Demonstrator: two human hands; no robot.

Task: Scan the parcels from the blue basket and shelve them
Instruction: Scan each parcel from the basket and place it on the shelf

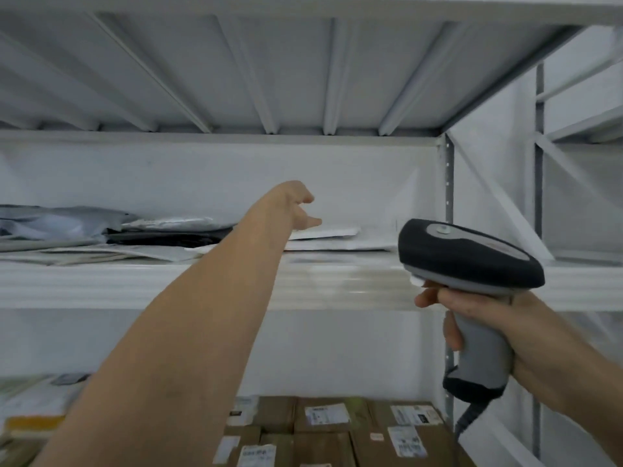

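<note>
Scanner gripped in my right hand at 4 o'clock. My left hand, fingers loose, holding nothing, reaches the white parcel on the shelf at 12 o'clock; pulling back carelessly could drag it off the edge.

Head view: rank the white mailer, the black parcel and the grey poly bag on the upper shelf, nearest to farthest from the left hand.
1. white mailer, right at the fingertips of the left hand.
2. black parcel, off to the left, under a silvery one.
3. grey poly bag, at the far left edge of view.
</note>
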